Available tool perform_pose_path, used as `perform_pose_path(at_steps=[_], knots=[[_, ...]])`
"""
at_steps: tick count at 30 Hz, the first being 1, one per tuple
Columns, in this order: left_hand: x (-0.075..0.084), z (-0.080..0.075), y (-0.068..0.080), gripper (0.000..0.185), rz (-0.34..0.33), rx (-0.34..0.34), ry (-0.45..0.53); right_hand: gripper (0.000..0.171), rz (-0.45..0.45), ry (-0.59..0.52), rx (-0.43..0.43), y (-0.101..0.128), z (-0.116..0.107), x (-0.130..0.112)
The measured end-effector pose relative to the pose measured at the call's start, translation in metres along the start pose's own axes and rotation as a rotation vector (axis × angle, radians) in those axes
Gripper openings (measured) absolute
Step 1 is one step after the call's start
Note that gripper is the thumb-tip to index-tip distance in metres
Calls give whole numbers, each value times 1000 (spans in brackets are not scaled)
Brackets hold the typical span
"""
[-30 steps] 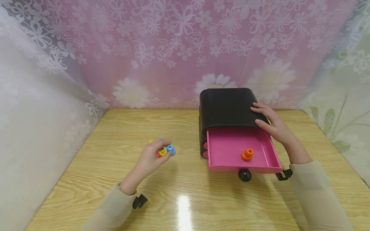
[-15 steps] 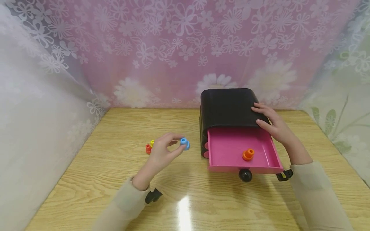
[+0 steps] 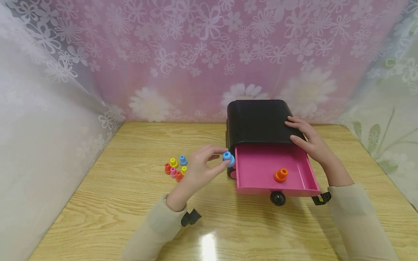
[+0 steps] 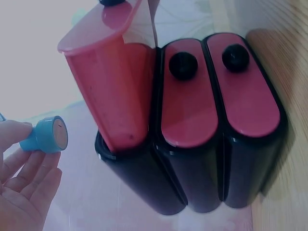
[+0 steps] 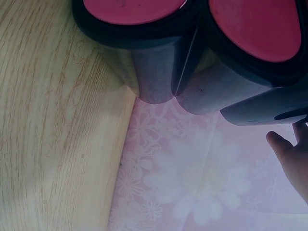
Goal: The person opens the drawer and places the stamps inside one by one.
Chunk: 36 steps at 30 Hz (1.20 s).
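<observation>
The left hand (image 3: 199, 170) pinches a little blue peg (image 3: 228, 158) between thumb and fingertips and holds it in the air, right at the left edge of the open pink drawer (image 3: 258, 168). It looks like the carrying step. Next, the peg needs to go toward 3 o'clock, over the drawer, and be let go. The right hand (image 3: 308, 139) lies flat, fingers straight, on the black box (image 3: 258, 119). An orange peg (image 3: 280, 174) already sits in the drawer. More pegs (image 3: 175, 168) wait at 9 o'clock on the table (image 3: 130, 203).
</observation>
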<state>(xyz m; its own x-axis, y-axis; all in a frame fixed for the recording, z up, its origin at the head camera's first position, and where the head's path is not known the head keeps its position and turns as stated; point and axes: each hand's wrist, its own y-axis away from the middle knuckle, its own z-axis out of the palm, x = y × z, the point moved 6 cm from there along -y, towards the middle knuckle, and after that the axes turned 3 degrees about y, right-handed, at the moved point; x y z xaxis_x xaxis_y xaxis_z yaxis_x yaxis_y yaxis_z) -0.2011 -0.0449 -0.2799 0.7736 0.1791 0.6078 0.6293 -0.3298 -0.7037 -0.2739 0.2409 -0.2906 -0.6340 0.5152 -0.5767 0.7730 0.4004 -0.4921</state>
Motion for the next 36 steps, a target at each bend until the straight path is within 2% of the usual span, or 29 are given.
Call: perform_pose_path(at_steps=[3, 7, 13, 22, 27, 29, 36], knots=[[2, 9, -3, 23, -3, -37, 21, 40, -1, 3, 1, 0, 0, 2], [6, 20, -7, 21, 17, -84, 28, 39, -3, -23, -2, -1, 0, -15], [11, 35, -14, 24, 53, -161, -97, 38, -10, -28, -2, -2, 0, -33], [8, 58, -20, 26, -8, -348, -198, 38, -1, -20, 2, -2, -1, -31], [2, 68, -21, 32, -97, -462, -245, 38, 6, -20, 2, -2, -1, -31], [0, 72, -21, 33, -113, -500, -272, 38, 8, -15, 2, -1, -1, -32], [3, 77, -22, 25, -30, -558, -424, 37, 5, -15, 14, 1, -1, -30]])
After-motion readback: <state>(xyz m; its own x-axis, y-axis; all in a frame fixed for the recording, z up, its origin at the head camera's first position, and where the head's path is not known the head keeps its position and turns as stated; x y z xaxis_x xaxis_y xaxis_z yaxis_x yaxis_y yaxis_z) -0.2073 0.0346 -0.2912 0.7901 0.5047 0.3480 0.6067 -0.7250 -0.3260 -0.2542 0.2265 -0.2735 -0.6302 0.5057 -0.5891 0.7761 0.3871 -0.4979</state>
